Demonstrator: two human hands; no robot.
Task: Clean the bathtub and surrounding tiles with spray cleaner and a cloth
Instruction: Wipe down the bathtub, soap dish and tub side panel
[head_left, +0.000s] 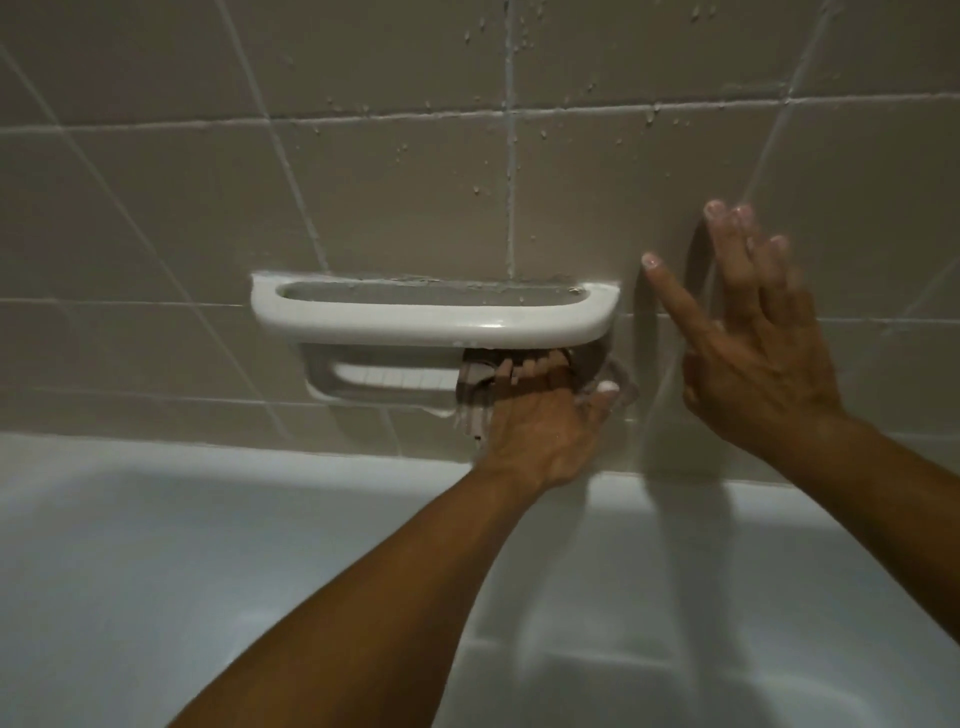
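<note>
Our left hand (540, 421) grips a checked cloth (475, 397) inside the white soap dish (431, 317) recessed in the tiled wall (363, 182) above the bathtub (208, 545); our right hand (753, 332), fingers spread, rests against the tiles.

Beige tiled wall (405, 197), droplets on upper tiles; white ceramic soap dish (431, 317) set into it; white bathtub rim (156, 457) directly below
</note>
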